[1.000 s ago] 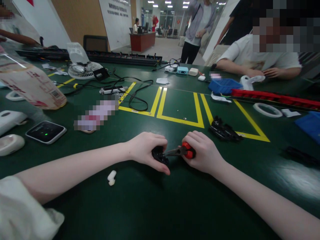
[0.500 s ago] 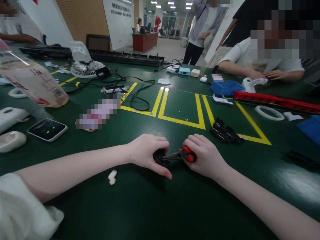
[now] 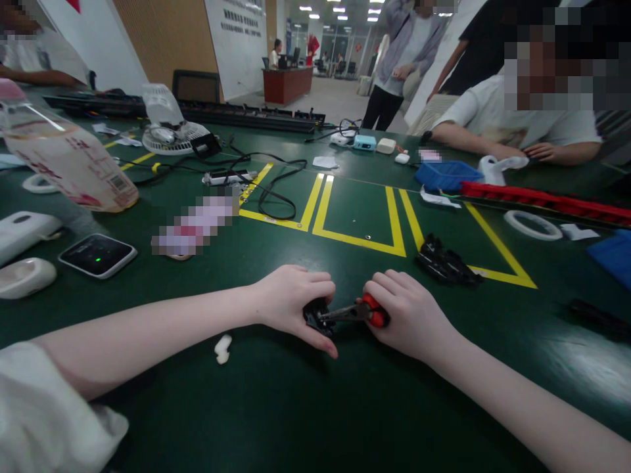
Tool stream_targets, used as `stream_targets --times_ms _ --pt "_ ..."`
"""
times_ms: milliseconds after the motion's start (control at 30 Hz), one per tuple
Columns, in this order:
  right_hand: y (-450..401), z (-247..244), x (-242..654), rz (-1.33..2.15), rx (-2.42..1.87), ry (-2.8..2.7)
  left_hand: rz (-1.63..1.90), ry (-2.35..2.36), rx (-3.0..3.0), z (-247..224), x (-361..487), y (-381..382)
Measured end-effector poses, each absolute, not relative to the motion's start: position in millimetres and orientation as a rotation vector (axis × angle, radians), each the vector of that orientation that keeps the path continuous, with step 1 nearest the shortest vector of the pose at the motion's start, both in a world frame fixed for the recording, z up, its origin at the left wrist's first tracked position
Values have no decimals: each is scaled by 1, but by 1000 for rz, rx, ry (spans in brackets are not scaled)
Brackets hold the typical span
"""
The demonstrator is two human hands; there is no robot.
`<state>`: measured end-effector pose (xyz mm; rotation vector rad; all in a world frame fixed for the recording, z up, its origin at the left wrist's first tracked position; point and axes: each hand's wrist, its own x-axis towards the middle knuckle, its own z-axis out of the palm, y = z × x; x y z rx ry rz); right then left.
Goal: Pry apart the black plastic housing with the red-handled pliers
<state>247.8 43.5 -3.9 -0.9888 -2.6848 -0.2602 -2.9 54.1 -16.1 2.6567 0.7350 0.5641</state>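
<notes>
My left hand (image 3: 290, 299) is closed around a small black plastic part (image 3: 318, 316), its thumb stretched along the near side. In my right hand (image 3: 409, 309) is a pair of needle-nose pliers (image 3: 351, 312) with red handles, gripped in the fist. The jaws point left and their tips touch the black part; whether they pinch anything on it is too small to tell. Several more black plastic parts (image 3: 446, 261) lie in a cluster beyond my right hand. A small white piece (image 3: 223, 349) rests on the table near my left forearm.
On the green table (image 3: 276, 420), yellow tape (image 3: 357, 244) marks out boxes. A phone (image 3: 197, 223), a device with a screen (image 3: 97, 255) and a bottle (image 3: 73, 154) stand left. A blue tray (image 3: 447, 175), a red strip (image 3: 547, 202) and a tape roll (image 3: 532, 225) lie right, near a seated person.
Both hands stay nearly in place, with the pliers still at the black part. My right hand and the pliers have shifted very slightly right and down.
</notes>
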Motion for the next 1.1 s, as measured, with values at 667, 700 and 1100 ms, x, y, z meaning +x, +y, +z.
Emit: stream_targets --times_ms 667,700,1100 --pt "47 -8 252 -427 -976 -2607 450 751 2456 -12 -3 58" --pt "47 -8 252 -426 -972 -2608 452 747 2466 -12 -3 58" --pt "46 -2 249 -400 -987 -2688 466 747 2605 -14 -1 56"
